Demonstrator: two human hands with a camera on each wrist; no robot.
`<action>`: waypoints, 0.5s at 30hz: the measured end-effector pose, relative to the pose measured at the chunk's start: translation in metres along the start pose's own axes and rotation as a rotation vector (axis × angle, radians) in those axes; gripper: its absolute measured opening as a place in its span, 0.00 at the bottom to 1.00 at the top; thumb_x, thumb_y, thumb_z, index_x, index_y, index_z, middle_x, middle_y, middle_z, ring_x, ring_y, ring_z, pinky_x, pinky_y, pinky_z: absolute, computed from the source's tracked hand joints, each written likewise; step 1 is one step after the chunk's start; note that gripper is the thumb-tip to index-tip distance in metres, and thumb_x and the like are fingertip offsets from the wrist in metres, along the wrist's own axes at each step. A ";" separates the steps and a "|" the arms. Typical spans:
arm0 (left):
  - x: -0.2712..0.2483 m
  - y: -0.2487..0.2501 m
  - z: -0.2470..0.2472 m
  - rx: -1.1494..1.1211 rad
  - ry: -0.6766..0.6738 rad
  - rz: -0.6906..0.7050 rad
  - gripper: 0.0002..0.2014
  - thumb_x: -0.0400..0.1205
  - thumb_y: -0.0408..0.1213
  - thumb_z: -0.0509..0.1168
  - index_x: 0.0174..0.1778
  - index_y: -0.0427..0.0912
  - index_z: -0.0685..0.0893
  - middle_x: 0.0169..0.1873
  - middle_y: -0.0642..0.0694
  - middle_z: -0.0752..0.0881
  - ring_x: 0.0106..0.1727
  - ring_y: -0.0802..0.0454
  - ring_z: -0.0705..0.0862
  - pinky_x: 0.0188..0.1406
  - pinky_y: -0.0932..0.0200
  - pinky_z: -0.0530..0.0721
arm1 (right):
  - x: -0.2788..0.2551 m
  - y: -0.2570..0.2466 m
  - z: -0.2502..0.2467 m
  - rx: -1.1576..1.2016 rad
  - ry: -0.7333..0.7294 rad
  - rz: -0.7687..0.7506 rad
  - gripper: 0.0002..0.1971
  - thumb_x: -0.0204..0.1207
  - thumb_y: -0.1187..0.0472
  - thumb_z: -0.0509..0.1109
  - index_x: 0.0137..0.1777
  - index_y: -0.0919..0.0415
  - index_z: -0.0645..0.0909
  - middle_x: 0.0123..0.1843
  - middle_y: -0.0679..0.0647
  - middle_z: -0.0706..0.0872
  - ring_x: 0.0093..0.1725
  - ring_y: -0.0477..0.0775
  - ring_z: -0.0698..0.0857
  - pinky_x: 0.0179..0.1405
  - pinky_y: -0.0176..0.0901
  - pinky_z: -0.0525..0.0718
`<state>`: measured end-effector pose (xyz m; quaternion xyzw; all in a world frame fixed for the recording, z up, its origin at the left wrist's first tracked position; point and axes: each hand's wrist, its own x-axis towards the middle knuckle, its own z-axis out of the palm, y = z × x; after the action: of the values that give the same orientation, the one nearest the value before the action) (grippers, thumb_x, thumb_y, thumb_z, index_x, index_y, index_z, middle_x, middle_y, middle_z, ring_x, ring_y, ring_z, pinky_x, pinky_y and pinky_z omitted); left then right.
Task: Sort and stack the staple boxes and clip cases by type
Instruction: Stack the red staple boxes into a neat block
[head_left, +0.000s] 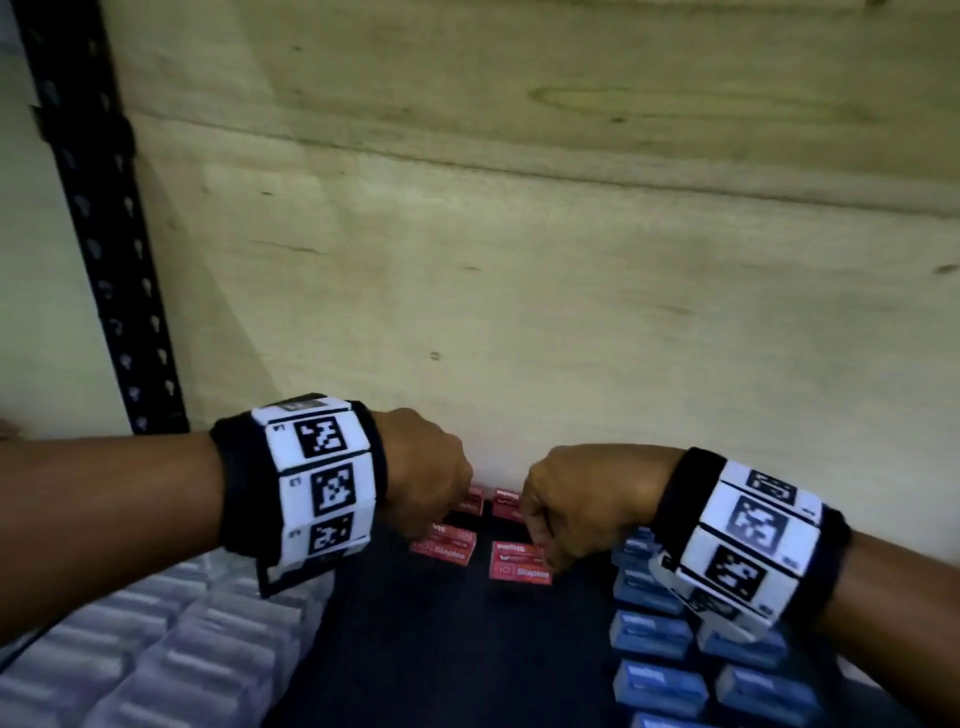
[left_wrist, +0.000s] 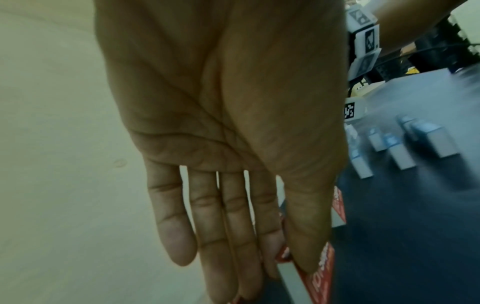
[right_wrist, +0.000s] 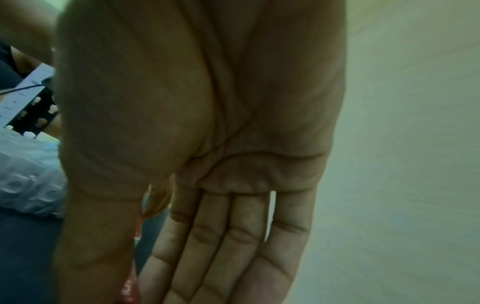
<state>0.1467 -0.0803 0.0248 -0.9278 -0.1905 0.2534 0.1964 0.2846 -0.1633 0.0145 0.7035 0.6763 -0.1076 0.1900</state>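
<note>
Red staple boxes labelled "Staples", left hand pinching one

"Staples" printed in white on the two front red boxes and; lettering on the blue boxes too blurred to read.

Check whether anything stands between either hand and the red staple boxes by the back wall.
Nothing visible does. The left hand already pinches a red staple box between thumb and fingers. A red box edge shows between the right hand's thumb and fingers, though its grip is unclear.
</note>
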 end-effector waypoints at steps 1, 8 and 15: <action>-0.005 0.002 0.003 0.000 -0.006 0.023 0.09 0.82 0.40 0.65 0.55 0.46 0.86 0.49 0.47 0.86 0.39 0.48 0.78 0.31 0.59 0.72 | -0.007 -0.003 0.002 0.010 0.009 -0.015 0.09 0.74 0.54 0.78 0.51 0.54 0.89 0.36 0.43 0.84 0.36 0.44 0.81 0.39 0.39 0.82; -0.063 0.027 0.026 -0.037 -0.004 0.141 0.08 0.82 0.46 0.64 0.53 0.51 0.85 0.47 0.53 0.86 0.39 0.53 0.76 0.36 0.59 0.74 | -0.059 -0.039 0.024 0.032 0.010 -0.075 0.09 0.76 0.52 0.77 0.53 0.53 0.87 0.39 0.42 0.84 0.35 0.42 0.79 0.33 0.34 0.77; -0.098 0.041 0.042 -0.106 0.023 0.149 0.07 0.81 0.50 0.65 0.49 0.53 0.84 0.38 0.56 0.80 0.37 0.54 0.77 0.37 0.58 0.78 | -0.089 -0.060 0.046 0.065 0.028 -0.068 0.08 0.74 0.49 0.77 0.48 0.50 0.86 0.44 0.44 0.89 0.37 0.43 0.82 0.42 0.40 0.84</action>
<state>0.0556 -0.1484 0.0112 -0.9513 -0.1321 0.2464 0.1297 0.2240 -0.2624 0.0017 0.6874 0.6985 -0.1263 0.1539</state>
